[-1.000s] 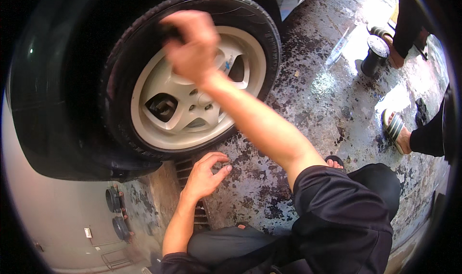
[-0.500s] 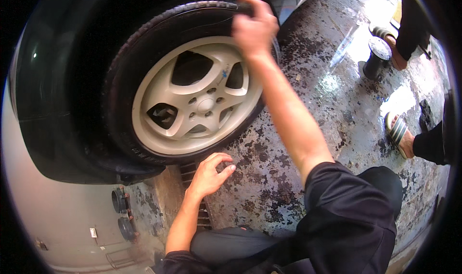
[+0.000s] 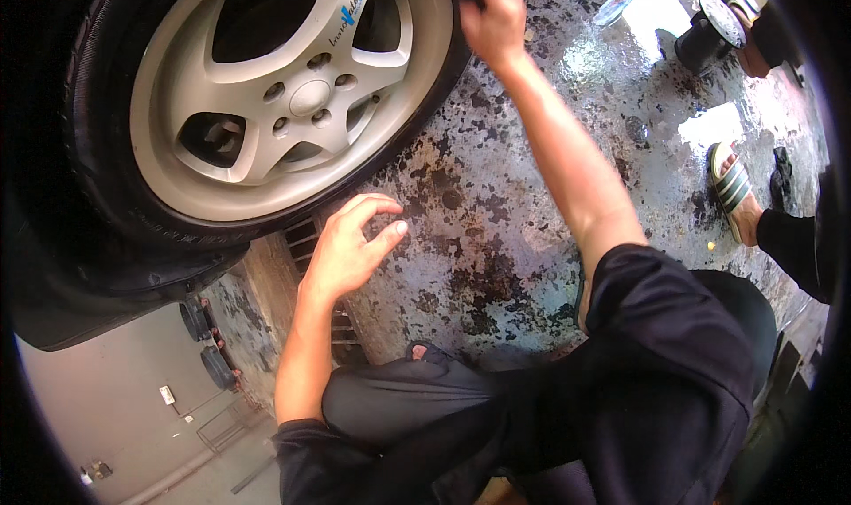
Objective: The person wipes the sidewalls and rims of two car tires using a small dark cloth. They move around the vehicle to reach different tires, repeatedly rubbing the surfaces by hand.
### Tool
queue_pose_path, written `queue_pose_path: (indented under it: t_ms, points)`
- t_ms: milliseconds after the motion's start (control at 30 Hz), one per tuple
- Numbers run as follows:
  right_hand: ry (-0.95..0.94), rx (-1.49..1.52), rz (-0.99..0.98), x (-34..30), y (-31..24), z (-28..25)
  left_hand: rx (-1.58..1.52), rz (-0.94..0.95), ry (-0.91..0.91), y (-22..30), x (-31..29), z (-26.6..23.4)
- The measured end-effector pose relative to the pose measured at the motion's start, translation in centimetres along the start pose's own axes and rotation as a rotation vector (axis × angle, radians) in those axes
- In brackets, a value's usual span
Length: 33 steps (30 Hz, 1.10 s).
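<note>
A silver-beige five-spoke alloy wheel (image 3: 310, 99) sits in a black tyre (image 3: 102, 155) on a dark car. My right hand (image 3: 494, 17) is at the tyre's right-hand edge, its fingers curled round something dark that I cannot make out. My left hand (image 3: 347, 243) hangs just below the tyre's lower rim, fingers bent and thumb apart, with nothing in it. Between that hand and the tyre is a small gap.
The floor (image 3: 479, 239) is patchy grey and black, wet at upper right. Under my left forearm runs a slotted drain grate (image 3: 301, 243). Another person's sandalled foot (image 3: 736, 190) is at right, with a black cylindrical object (image 3: 705, 39) standing farther off.
My right hand has travelled from the top of the tyre down to its right side. My left hand stays near the tyre's lower edge. The view has shifted, so the wheel looks larger and farther up-left.
</note>
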State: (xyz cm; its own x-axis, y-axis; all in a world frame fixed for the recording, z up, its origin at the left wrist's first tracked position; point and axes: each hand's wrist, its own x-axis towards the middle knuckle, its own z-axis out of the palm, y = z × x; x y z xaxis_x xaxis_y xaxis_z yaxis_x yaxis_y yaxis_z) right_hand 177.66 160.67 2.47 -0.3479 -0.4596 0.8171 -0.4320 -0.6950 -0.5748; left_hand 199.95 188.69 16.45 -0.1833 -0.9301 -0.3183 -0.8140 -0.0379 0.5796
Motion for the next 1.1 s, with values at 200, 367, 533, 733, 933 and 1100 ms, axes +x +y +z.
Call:
queue_pose_path:
  t_ms: [200,367,533,733,933,1100]
  points:
    - [-0.32,-0.074,0.625,-9.1,-4.8,-1.5,0.003,0.074,-0.053,0.5,0.2,-0.1]
    - [0.046,-0.104,0.202,1.9,-2.9,-0.1,-0.006,0.025,0.035,-1.4,-1.6,-1.2]
    - [0.022,-0.159,0.095,3.9,-1.1,0.4,-0.101,-0.013,-0.038,-2.9,-4.4,-1.1]
    - [-0.365,-0.27,0.785,-19.1,-8.1,2.1,-0.141,-0.063,-0.014,-3.7,-7.6,-2.3]
    - [-0.372,0.011,0.857,-26.3,-10.6,2.3,-0.185,-0.051,0.019,-5.3,-10.6,-3.0]
    - [0.21,-0.103,0.905,-15.4,1.2,0.7,-0.215,-0.057,-0.012,-6.6,-13.4,-3.5]
